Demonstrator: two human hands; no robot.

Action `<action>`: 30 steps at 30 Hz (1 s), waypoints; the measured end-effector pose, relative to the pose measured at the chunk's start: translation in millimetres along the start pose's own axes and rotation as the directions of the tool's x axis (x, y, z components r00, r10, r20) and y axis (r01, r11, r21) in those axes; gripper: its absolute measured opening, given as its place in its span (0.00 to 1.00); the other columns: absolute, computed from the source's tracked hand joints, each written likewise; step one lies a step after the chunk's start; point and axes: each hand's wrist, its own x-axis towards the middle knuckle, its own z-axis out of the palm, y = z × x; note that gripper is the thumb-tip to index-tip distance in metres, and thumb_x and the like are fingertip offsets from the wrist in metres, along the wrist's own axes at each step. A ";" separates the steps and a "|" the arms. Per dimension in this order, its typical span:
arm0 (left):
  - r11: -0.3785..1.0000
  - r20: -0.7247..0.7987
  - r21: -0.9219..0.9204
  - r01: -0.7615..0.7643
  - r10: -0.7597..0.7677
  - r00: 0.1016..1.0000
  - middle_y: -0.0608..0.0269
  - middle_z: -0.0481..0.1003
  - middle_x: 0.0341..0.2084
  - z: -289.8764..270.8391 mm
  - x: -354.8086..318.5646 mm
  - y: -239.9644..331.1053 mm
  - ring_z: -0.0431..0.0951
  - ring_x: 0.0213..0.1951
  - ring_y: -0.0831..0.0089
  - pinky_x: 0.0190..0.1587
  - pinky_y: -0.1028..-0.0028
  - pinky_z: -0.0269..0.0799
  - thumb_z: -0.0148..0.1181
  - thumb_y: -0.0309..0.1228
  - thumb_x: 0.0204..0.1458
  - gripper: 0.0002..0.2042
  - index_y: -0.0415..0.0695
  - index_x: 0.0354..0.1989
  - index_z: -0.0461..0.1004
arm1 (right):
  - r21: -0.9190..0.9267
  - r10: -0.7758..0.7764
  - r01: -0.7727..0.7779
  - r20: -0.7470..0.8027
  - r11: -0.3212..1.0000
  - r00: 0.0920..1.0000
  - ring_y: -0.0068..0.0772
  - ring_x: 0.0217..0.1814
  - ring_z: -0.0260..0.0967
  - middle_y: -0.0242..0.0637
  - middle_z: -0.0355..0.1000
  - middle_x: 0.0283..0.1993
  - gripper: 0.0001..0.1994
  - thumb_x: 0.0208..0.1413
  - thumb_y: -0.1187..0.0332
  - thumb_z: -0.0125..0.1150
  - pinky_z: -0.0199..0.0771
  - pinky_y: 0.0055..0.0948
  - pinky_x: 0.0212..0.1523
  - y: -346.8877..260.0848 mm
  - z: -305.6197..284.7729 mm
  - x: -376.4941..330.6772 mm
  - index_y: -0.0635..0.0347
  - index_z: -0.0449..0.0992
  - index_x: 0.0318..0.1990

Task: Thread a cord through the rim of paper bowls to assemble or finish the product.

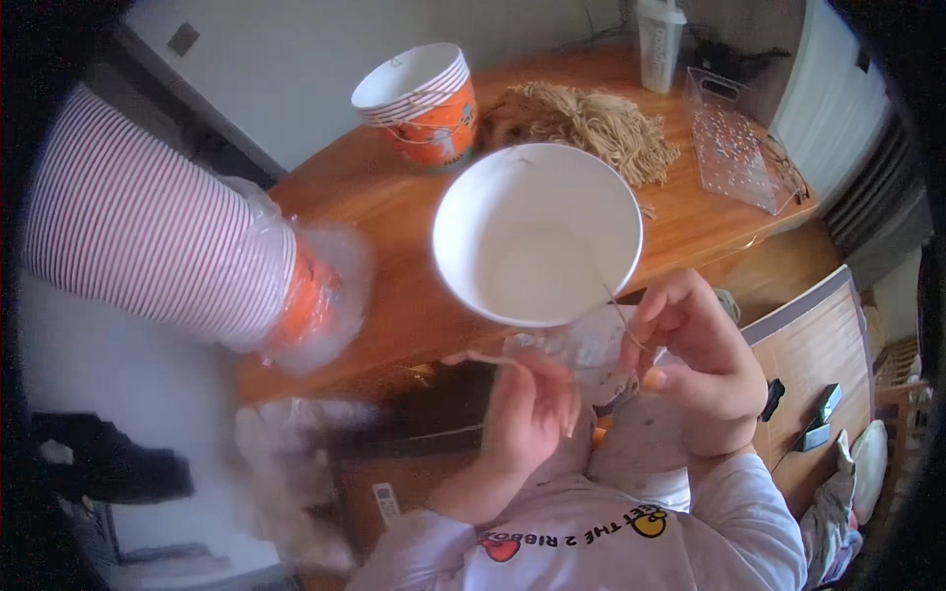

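A large white paper bucket (493,241), its mouth toward me, sits at the near edge of the wooden table. Just below its rim, my right hand (695,345) is closed in a pinch on a thin tan cord (619,310), which runs up past the bucket's rim. My left hand (532,409) is a little lower and to the left, blurred, its fingers closed around what looks like a pale length of cord (483,359). Whether both hands hold the same cord is hard to see.
Behind the bucket lies a heap of tan cords (591,123), beside stacked orange-and-white buckets (429,123). A long bucket stack in clear plastic (168,227) leans in at left. A white tumbler (660,44) and a clear speckled tray (739,148) occupy the far right.
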 end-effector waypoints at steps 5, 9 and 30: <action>0.958 0.008 0.232 -0.167 0.170 0.985 0.64 0.61 0.12 5.5 -2.6 11.2 0.57 0.11 0.77 0.14 0.77 0.54 0.36 0.44 0.67 0.20 0.41 0.30 0.63 | -0.069 0.092 -0.084 0.115 0.994 0.989 0.26 0.44 0.69 0.35 0.70 0.40 0.14 0.52 0.74 0.64 0.69 0.27 0.44 -7.6 -14.2 -2.1 0.64 0.67 0.44; 0.809 0.216 0.552 -0.202 0.095 0.972 0.64 0.62 0.12 2.4 -3.7 21.2 0.58 0.12 0.78 0.16 0.78 0.55 0.40 0.40 0.66 0.18 0.41 0.28 0.63 | -0.420 0.119 -0.082 0.064 0.904 0.991 0.25 0.43 0.69 0.34 0.70 0.37 0.11 0.51 0.73 0.66 0.68 0.26 0.44 -17.6 -7.9 0.6 0.64 0.70 0.38; 0.626 0.359 0.734 -0.264 -0.028 0.933 0.56 0.76 0.24 11.9 1.7 27.5 0.77 0.27 0.64 0.31 0.69 0.70 0.51 0.26 0.57 0.07 0.37 0.34 0.75 | 0.009 -0.100 0.099 0.098 0.995 0.990 0.21 0.35 0.77 0.37 0.79 0.41 0.22 0.47 0.79 0.71 0.65 0.15 0.34 24.6 1.4 9.0 0.59 0.63 0.44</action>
